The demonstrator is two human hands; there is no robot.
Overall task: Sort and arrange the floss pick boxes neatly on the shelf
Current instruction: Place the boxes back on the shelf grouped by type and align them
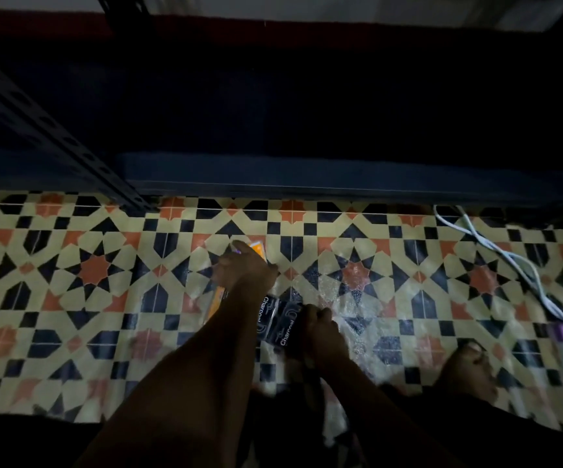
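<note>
Left hand (pixel 244 270) on orange box (pixel 259 248); right hand (pixel 320 332) round black boxes (pixel 278 320)

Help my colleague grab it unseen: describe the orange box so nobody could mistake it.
Start at the dark metal shelf and come down onto the patterned tile floor. At its middle, the left hand grips the orange box. It alone is bright orange; the black Charcoal boxes beside it, gripped by the right hand, are dark.

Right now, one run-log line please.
left hand: holds orange box | right hand: holds black Charcoal boxes | shelf: dark
</note>
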